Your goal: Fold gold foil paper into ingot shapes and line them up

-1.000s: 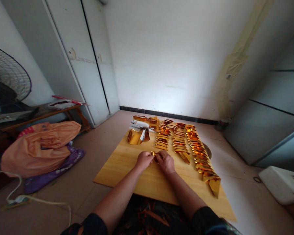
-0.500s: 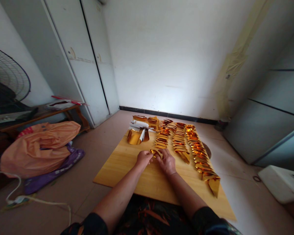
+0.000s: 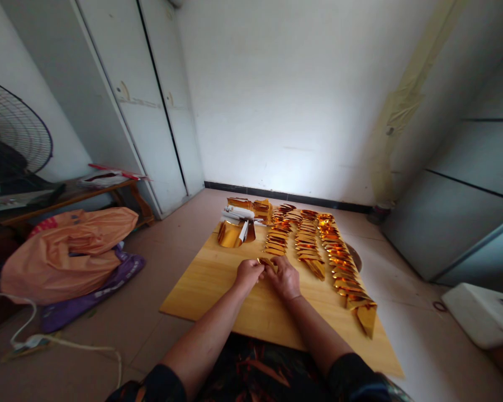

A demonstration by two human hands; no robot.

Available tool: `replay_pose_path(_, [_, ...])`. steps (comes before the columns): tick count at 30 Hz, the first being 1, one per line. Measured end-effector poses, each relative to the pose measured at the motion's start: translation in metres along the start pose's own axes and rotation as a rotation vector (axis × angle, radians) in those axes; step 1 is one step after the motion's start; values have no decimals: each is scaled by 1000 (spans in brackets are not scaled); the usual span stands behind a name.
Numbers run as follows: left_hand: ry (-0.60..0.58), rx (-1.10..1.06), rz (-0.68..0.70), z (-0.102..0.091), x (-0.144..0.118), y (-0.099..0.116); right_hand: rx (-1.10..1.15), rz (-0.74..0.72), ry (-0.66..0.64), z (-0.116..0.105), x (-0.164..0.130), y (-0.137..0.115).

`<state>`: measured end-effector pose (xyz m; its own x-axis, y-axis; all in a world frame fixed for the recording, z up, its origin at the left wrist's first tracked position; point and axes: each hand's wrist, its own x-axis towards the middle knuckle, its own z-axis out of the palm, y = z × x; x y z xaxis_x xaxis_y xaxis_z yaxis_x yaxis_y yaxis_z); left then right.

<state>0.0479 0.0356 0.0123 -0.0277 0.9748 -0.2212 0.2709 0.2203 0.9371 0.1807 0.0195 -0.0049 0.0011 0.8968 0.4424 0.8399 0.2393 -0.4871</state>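
A small piece of gold foil paper (image 3: 266, 261) is pinched between both of my hands over the middle of a wooden board (image 3: 209, 285). My left hand (image 3: 248, 274) grips its left side, and my right hand (image 3: 285, 278) is closed on its right side, the fingertips close together. The fingers partly hide the piece. Beyond my hands, rows of folded gold paper pieces (image 3: 307, 241) lie overlapping on the board. A longer row of the same folded pieces (image 3: 342, 273) runs along the right edge. Curled gold foil sheets (image 3: 231, 234) rest at the board's far left.
Behind the curled sheets are a white roll (image 3: 238, 213) and stacked gold paper (image 3: 261, 211). On the floor at left lie an orange bag (image 3: 62, 251), a purple bag (image 3: 92, 290) and a cable (image 3: 88, 347). A fan (image 3: 14, 134) stands farther left, and a white box (image 3: 482, 312) at right.
My hands have drawn closer together, the left shifting slightly right. The gold paper between them now looks flatter and narrower than its earlier curved shape.
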Motion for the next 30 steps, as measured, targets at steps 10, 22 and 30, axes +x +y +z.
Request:
replay_pose_path(10, [28, -164, -44, -6, -2, 4, 88, -52, 7, -5, -5, 2])
replay_pose_path(22, [-8, -265, -83, -1, -7, 7, 87, -56, 96, -10, -7, 9])
replay_pose_path(30, [-15, -254, -70, 3, -8, 7, -66, -72, 57, -11, -6, 10])
